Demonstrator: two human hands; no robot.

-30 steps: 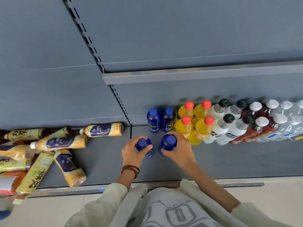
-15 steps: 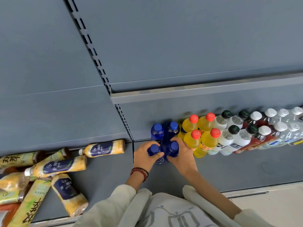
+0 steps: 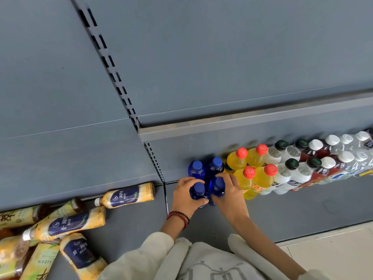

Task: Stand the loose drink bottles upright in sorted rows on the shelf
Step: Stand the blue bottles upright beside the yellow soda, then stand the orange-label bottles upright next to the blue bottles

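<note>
Seating the front pair: we hold two blue bottles upright, one in each hand, just in front of the back blue pair [image 3: 196,169] that stands against the rear wall of the shelf [image 3: 292,211].
Left hand [image 3: 186,196]: fingers and thumb curl round the left front blue bottle [image 3: 198,189] below its cap.
Right hand [image 3: 230,196]: fingers wrap the right front blue bottle [image 3: 218,183], just beside the yellow bottles [image 3: 249,178].
Doing it well: we should set both bases flat, slide them back until they touch the rear pair, and line the caps up with the yellow front row.
Letting go: we should open the fingers outward gently, since our right knuckles sit close to the yellow bottles.
Left to sort: tea bottles [image 3: 129,196] lie on their sides in the left bay, well apart.
</note>
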